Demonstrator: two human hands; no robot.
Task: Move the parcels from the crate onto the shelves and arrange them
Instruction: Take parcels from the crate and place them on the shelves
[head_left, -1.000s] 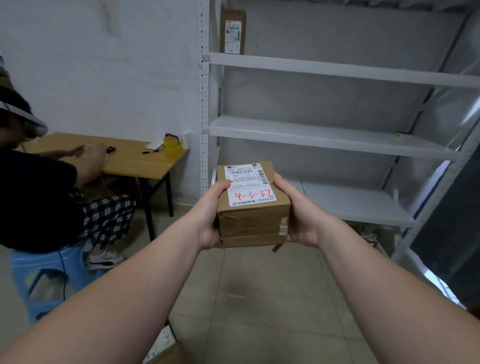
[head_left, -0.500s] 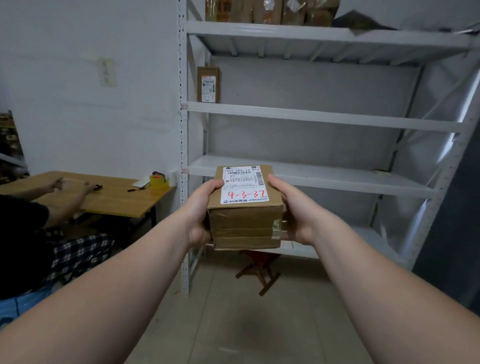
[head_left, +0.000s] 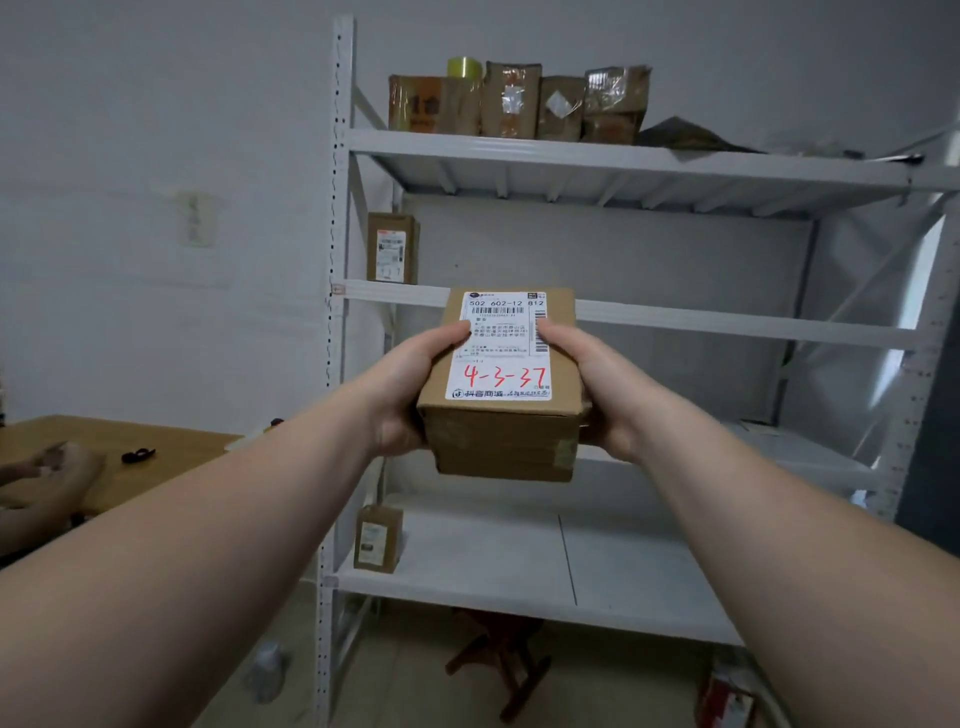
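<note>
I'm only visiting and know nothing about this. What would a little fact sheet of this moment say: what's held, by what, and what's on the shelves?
Item: held parcel, brown cardboard, white label, red handwriting 4-3-37
Held by: left hand and right hand, one each side, thumbs on top
Position: raised before the white rack, not yet on a shelf
Top shelf: row of parcels, tape roll above them
Second shelf: upright parcel, left end
Lower shelf: small parcel, left end
Left of rack: wooden table
</note>
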